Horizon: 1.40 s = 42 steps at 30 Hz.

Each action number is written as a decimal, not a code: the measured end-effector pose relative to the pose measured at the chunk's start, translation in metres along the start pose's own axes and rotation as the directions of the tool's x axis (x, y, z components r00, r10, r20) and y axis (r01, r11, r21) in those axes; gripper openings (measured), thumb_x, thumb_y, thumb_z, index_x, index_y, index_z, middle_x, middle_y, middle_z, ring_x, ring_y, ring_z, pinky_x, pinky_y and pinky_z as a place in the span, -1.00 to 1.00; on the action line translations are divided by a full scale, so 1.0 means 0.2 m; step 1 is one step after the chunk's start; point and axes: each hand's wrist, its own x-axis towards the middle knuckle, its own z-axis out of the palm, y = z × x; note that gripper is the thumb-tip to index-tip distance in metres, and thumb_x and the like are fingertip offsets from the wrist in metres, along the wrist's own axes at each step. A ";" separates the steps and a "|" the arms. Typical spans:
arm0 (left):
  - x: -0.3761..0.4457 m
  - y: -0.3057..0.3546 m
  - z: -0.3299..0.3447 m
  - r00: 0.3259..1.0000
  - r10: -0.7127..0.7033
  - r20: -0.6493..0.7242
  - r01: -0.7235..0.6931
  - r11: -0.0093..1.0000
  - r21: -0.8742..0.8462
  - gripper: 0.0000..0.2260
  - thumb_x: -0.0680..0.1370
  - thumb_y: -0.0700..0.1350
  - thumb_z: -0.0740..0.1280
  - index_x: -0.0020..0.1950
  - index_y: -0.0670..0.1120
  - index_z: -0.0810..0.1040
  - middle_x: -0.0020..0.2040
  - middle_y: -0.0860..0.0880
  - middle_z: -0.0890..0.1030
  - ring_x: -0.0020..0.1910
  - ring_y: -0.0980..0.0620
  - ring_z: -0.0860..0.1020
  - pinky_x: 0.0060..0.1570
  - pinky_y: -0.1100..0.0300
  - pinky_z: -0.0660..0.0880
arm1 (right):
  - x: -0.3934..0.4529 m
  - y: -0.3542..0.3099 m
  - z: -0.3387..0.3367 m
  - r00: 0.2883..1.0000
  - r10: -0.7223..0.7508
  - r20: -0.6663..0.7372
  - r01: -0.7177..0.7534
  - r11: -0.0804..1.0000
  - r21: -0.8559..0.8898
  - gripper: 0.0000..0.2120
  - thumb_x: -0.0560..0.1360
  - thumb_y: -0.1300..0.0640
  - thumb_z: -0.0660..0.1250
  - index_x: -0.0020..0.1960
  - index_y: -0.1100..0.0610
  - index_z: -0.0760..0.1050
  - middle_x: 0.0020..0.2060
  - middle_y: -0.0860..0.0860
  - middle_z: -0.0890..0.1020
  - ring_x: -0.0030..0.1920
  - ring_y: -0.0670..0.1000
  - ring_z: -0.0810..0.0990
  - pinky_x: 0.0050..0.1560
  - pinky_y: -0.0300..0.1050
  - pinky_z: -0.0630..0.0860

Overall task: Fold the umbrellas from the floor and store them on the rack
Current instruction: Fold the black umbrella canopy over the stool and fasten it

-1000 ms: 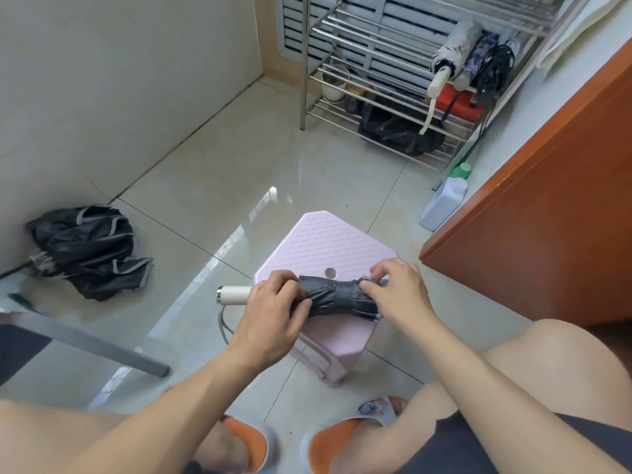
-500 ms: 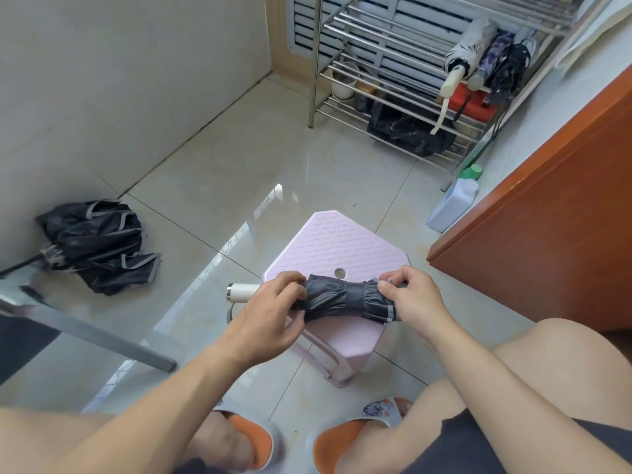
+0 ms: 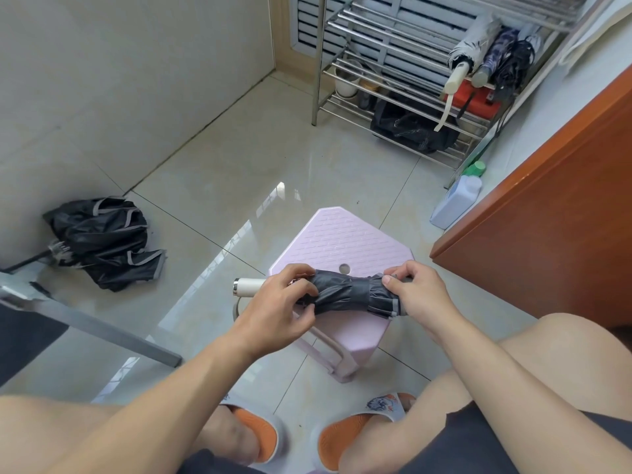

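Observation:
A folded dark grey umbrella (image 3: 349, 291) with a cream handle lies across the near edge of a pink plastic stool (image 3: 345, 241). My left hand (image 3: 277, 307) grips it near the handle end. My right hand (image 3: 419, 294) pinches the canopy tip end with thumb and fingers. A second black umbrella (image 3: 102, 241) lies loose and crumpled on the floor at the left, by the wall. The metal rack (image 3: 393, 53) stands at the back, with three folded umbrellas (image 3: 492, 56) on its right side.
A white bottle with a green cap (image 3: 456, 200) stands on the floor by an orange-brown cabinet (image 3: 547, 213) at the right. A grey metal bar (image 3: 89, 323) crosses the lower left. A black bag (image 3: 410, 130) lies on the rack's lowest shelf. My knees and orange slippers fill the bottom.
The right hand has shifted from lying over the canopy end to pinching it at the tip. The left hand keeps its grip near the handle. The view has tilted slightly.

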 end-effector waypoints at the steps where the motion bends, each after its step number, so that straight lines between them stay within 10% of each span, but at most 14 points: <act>1: 0.00 0.00 0.00 1.000 0.011 0.008 -0.011 1.000 0.012 -0.87 0.48 -0.15 0.39 0.01 -0.07 0.61 0.26 0.01 0.51 0.06 0.00 0.60 0.07 0.06 0.55 | 0.00 0.00 0.00 1.000 0.000 0.000 0.000 1.000 0.002 -0.76 0.50 0.29 0.46 -0.26 0.16 0.46 -0.03 0.00 0.70 0.02 0.10 0.67 0.13 0.07 0.61; 14: 0.00 -0.03 0.02 0.999 -0.033 0.007 0.033 0.999 0.035 -0.93 0.52 -0.18 0.30 -0.04 -0.02 0.50 0.29 0.05 0.48 0.09 -0.10 0.56 0.05 -0.03 0.53 | 0.00 0.01 0.00 0.998 -0.068 0.005 0.068 0.992 -0.111 -0.78 0.56 -0.01 0.42 -0.19 0.10 0.60 -0.23 -0.05 0.68 -0.14 0.01 0.60 0.01 -0.02 0.53; 42: 0.04 0.00 0.00 1.000 -0.016 -0.015 0.017 0.998 0.058 -0.90 0.51 -0.27 0.30 -0.15 -0.11 0.42 0.14 0.05 0.54 -0.03 -0.10 0.55 -0.06 -0.01 0.52 | 0.03 0.03 0.00 0.998 0.047 -0.037 -0.049 0.998 -0.047 -0.81 0.59 0.12 0.37 -0.18 0.15 0.53 -0.03 -0.03 0.71 0.06 0.10 0.66 0.17 0.15 0.59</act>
